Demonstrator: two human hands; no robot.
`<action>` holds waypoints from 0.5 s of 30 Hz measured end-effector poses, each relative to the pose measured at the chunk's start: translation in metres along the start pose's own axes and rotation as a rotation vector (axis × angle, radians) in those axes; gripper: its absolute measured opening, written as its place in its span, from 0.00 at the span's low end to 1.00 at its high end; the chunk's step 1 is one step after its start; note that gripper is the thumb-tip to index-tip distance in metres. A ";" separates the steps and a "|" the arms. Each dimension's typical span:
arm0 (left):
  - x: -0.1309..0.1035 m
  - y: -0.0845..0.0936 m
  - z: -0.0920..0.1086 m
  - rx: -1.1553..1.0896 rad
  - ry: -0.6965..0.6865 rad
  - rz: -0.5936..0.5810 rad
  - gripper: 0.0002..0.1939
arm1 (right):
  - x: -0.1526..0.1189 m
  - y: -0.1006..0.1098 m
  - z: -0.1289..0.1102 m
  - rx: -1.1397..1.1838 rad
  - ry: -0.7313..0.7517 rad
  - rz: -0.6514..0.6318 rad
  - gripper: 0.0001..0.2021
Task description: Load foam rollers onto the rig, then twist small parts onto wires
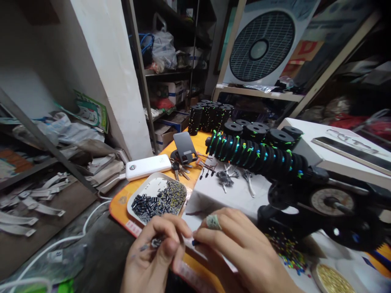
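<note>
Near the bottom centre, my left hand (155, 252) has its fingers curled round a small dark and silvery piece (156, 243) that is partly hidden. My right hand (235, 244), with a greenish wrap (213, 222) on one finger, is pinched close beside it, fingertips almost touching those of the left. A tiny dark blue bit (194, 243) shows at the right fingertips. Just beyond my left hand lies a white tray (130, 197) of small black, grey and yellow parts (171, 197).
A black roller machine (259, 156) wound with green line stands at the right. Behind it are black spools (210, 116). A white power bank (148, 167), keys (180, 170) and a phone stand (185, 146) sit by the tray. Loose beads (293, 260) and a gold-bead dish (332, 278) lie lower right.
</note>
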State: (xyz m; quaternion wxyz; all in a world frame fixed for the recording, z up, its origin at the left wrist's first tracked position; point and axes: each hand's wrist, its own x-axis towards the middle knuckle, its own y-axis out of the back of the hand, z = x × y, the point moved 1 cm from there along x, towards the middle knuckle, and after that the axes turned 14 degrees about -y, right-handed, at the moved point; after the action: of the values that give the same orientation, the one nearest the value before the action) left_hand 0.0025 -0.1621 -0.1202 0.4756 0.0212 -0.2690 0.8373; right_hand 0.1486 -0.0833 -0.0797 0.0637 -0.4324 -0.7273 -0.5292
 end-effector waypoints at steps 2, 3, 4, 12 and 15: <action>-0.003 0.001 -0.003 -0.069 0.111 -0.094 0.17 | 0.001 0.003 0.000 -0.055 0.082 0.013 0.09; -0.003 0.003 -0.005 -0.046 0.144 -0.145 0.18 | 0.002 0.007 -0.001 -0.109 0.136 0.027 0.09; -0.003 0.005 -0.006 0.004 0.165 -0.180 0.19 | 0.002 0.012 -0.002 -0.173 0.194 0.044 0.09; 0.018 0.006 0.008 0.373 0.235 -0.437 0.07 | 0.006 0.021 0.005 -0.334 0.350 0.163 0.13; 0.025 0.005 0.019 0.423 0.132 -0.574 0.11 | 0.016 0.021 0.020 -0.354 0.264 0.248 0.08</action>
State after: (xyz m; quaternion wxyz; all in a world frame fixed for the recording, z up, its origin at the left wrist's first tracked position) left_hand -0.0193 -0.1530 -0.0990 0.6925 0.1397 -0.0419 0.7065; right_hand 0.1604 -0.0566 -0.0646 0.1454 -0.4499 -0.5500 -0.6884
